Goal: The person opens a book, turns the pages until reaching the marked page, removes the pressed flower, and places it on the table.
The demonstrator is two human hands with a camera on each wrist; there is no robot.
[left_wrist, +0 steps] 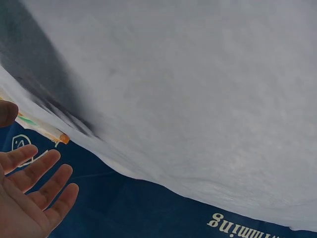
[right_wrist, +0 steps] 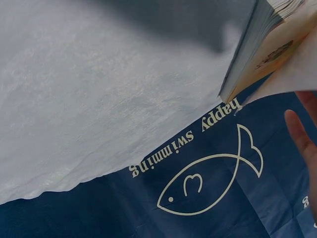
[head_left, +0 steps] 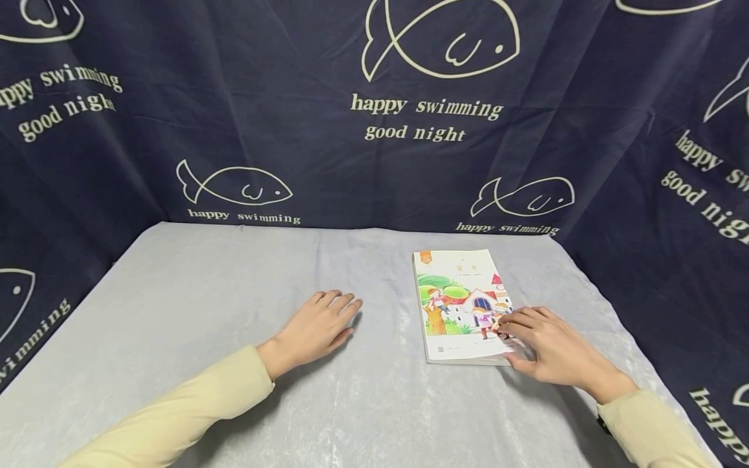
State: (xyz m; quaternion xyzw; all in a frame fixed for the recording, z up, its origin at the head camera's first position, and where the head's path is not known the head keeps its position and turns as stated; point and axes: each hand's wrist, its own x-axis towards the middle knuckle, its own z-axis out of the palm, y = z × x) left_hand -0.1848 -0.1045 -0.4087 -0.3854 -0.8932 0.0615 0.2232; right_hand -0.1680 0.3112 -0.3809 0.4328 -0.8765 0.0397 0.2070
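Note:
A paperback book point(head_left: 459, 302) with a colourful illustrated cover lies face up on the right half of the table. My right hand point(head_left: 550, 348) is at its lower right edge, fingertips over the front and thumb at the corner. The right wrist view shows the front cover point(right_wrist: 292, 74) lifted a little from the page block, with the fingers point(right_wrist: 302, 136) against its outer face; the thumb is hidden there. To the left of the book, my left hand point(head_left: 318, 328) is held palm down over the table, its fingers relaxed and holding nothing.
A pale grey cloth point(head_left: 374, 403) covers the table. Dark blue curtains point(head_left: 328, 130) with white fish and lettering hang behind the table and along both sides.

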